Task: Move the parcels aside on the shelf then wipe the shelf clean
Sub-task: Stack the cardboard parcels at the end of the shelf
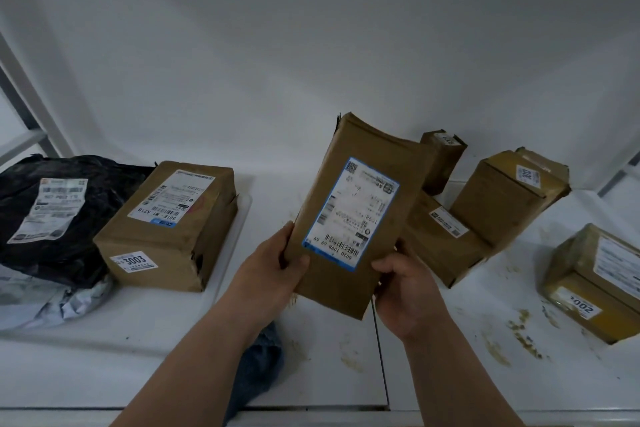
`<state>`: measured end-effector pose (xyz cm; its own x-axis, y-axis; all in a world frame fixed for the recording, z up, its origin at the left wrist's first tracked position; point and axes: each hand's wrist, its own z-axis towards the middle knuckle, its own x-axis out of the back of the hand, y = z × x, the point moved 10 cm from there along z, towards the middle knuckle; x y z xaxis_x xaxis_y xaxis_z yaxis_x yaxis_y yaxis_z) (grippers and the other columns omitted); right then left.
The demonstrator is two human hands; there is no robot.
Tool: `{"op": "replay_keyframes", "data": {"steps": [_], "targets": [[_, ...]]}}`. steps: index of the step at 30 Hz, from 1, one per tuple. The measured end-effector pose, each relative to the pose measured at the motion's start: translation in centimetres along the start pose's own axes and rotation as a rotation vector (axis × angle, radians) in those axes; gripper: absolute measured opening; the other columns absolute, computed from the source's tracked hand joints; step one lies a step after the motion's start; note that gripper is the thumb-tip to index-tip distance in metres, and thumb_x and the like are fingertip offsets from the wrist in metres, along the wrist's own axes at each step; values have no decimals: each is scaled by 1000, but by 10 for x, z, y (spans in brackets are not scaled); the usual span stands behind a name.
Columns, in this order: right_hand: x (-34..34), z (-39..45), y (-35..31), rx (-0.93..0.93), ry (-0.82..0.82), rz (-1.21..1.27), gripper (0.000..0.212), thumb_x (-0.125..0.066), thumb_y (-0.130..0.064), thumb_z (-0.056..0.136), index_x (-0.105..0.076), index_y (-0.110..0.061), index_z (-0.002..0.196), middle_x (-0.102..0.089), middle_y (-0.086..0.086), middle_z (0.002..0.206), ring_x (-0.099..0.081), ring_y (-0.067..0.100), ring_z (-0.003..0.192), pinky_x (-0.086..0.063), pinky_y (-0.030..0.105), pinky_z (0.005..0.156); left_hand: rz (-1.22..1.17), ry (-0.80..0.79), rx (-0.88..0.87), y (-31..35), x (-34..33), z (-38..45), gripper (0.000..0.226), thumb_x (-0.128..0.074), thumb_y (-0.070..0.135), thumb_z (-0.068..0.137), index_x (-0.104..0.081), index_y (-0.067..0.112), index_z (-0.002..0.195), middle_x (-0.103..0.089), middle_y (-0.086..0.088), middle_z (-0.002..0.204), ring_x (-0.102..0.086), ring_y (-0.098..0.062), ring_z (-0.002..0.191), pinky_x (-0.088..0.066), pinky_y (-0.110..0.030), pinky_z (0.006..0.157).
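Brown kraft paper wraps the flat parcel (349,215) held up at the centre of the frame, clear of the white shelf (104,350). The left hand (277,262) grips its lower left edge, thumb curled over the front, and the right hand (403,291) clasps its lower right corner, fingers wrapped behind; the two-handed hold likely steadies the long package for carrying sideways. At centre left a taped box marked 3003 (169,224) sits beside a black poly mailer (55,208), and a grey mailer (48,302) lies at lower left; these look already grouped to one side. At right of centre three more brown boxes (485,204) crowd together against the back wall, and a yellowish box marked 2002 (595,284) stands at the far right edge. Brownish smears (519,329) stain the shelf at lower right, the part that needs wiping. A blue cloth (259,360) waits under the left forearm at the lower centre, seemingly ready for that step.
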<state>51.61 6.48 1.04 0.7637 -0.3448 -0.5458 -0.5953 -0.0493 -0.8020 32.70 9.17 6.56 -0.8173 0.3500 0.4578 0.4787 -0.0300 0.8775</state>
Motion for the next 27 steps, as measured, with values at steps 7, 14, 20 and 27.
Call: {"op": "replay_keyframes", "data": {"steps": [7, 14, 20, 27], "targets": [[-12, -3, -4, 44, -133, -9, 66, -42, 8, 68, -62, -20, 125, -63, 10, 124, -57, 31, 117, -41, 46, 99, -45, 107, 45, -12, 7, 6, 71, -47, 4, 93, -27, 47, 146, -54, 16, 127, -48, -1, 107, -40, -17, 85], [-10, -8, -4, -1, -91, 144, 43, -51, -33, 75, -64, -21, 114, -63, 10, 127, -52, 31, 126, -25, 53, 113, -21, 140, 42, -13, 6, 2, 56, -45, 13, 96, -38, 48, 139, -55, 26, 104, -45, 15, 77, -35, -4, 60], [-11, -9, -5, 12, -57, 94, 48, -37, -41, 96, -55, -22, 136, -63, 4, 131, -54, 30, 126, -31, 56, 112, -26, 76, 3, -12, 0, 1, 60, -53, 27, 94, -29, 51, 144, -58, 17, 128, -54, -4, 104, -43, -20, 83], [-13, -12, 0, -36, -78, 118, 51, -51, -39, 86, -59, -21, 132, -60, 10, 134, -54, 33, 126, -35, 56, 110, -229, 118, -195, 10, 5, -4, 79, -70, 31, 83, -25, 54, 143, -53, 9, 135, -57, -9, 118, -54, -38, 92]]}}
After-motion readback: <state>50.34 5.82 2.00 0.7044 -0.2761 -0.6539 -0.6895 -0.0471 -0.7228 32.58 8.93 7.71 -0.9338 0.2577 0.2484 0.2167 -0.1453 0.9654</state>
